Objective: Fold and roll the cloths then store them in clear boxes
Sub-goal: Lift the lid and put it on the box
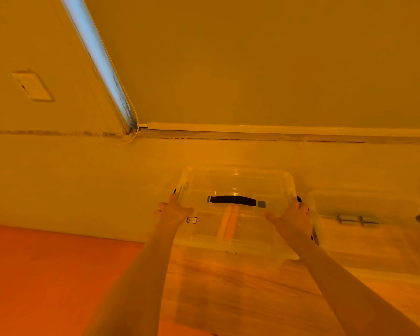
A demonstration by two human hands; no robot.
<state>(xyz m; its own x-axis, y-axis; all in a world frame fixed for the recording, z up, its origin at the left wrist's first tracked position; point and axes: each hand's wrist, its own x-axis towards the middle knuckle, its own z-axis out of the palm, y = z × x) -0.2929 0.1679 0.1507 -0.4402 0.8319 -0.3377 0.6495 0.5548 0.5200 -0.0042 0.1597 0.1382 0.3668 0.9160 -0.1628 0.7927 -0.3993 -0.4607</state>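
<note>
Clear box with lid on, sitting on the wooden floor, near the base of the wall; see-through plastic, rounded corners, ribbed lid; black handle lies flat across the lid's middle, grey ends; small dark-edged label on the lid's left front part; dark latches at both short sides; pale strip visible through the lid below the handle, what it is cannot be told.

Left hand at the box's left edge, thumb over the lid, fingers curled round the side by the latch; right hand likewise on the right edge, thumb on the lid, fingers wrapped over the side.

Second clear box just right of the first; orange mat left of it.
</note>
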